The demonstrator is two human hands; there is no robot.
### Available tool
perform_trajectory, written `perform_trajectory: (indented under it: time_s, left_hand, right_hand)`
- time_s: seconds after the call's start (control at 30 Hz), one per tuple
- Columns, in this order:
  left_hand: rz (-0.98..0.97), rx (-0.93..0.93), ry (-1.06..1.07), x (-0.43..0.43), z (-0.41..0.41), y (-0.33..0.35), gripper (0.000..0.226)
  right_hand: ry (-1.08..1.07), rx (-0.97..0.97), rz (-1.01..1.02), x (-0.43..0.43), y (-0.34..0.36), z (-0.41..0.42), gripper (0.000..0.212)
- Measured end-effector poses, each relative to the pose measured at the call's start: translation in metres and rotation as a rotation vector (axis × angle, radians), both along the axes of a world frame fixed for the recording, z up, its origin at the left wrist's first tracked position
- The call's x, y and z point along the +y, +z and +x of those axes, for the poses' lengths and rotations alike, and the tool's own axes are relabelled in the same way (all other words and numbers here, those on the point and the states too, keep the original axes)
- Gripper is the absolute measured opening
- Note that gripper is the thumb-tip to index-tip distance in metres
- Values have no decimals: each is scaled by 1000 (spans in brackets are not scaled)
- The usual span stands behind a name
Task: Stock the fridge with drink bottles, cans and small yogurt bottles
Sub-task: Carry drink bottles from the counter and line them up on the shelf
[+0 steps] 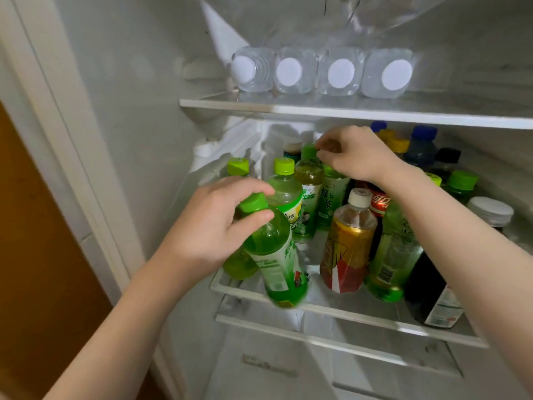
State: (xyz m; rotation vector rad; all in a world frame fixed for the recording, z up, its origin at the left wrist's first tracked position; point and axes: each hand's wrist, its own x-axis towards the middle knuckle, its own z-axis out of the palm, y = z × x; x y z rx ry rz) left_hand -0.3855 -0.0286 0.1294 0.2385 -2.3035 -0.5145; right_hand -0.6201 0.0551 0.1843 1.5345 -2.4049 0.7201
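Left hand (pixel 213 223): fingers curled round the neck of a green drink bottle (pixel 271 255), index finger above its green cap (pixel 253 203), thumb below on the shoulder. The bottle hangs tilted under the fingers, cap toward the palm, base down at the front rim of the middle shelf (pixel 317 308); whether the base bears on the glass cannot be told, since it is blurred. Judgement: full of liquid, so fairly heavy for a neck hold; thin plastic wall will give if squeezed, and the label film looks slick. The ribbed cap and the stiff neck ring are the sound places to hold; a second grip low on the body would steady it upright. Just beyond the left fingertips stand two lime-capped bottles (pixel 284 186), close together. Right of those, the right hand (pixel 354 157) reaches deeper in, fingertips (pixel 320 154) pinching the green cap of an upright tea bottle (pixel 310 174) in the back row. Below the right wrist, nearer the front: a white-capped bottle with an orange-red label (pixel 349 238), a cola bottle (pixel 380 203) behind it, a dark bottle (pixel 432 290) further right. Risk: rows are tight, so a tilted bottle may knock its neighbours. Well above both hands, four water bottles (pixel 288 72) lie caps outward on the upper shelf (pixel 346 111).
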Motion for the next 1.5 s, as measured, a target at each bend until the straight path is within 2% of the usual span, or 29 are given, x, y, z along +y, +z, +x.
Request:
perform_trajectory:
  time_s: [0.2,0.3,0.43,0.57,0.67,0.73,1.0,1.23,1.37,1.5]
  left_hand:
    - [-3,-19,-1,-7,2,4,35]
    - [-29,-20,3,-9,0,4,35]
    - [-98,-40,27,-5,-11,0,34]
    - [-85,7,54,-3,-21,-8,30]
    - [-65,45,80,-3,-28,-14,32]
    - [-55,74,99,-2,-33,-19,32]
    - [37,285,168,6,-59,-36,24]
    - [39,257,117,9,-84,-35,27]
    - [34,241,56,10,-96,-34,25]
    - [49,299,55,7,-96,-40,24]
  right_hand:
    - [200,-186,37,-12,-4,17,25]
    - [292,-214,78,-14,-11,24,35]
    - [309,-178,50,-13,-19,20,28]
    - [374,-315,59,-14,-23,20,29]
    - [395,-254,95,-16,-20,23,27]
    - [369,-182,108,-13,-17,21,22]
    - [148,31,187,5,3,1,41]
    - [-15,-20,320,3,7,-8,25]
    - [-32,-198,367,1,15,-13,30]
    - [-30,-224,235,-9,20,-19,35]
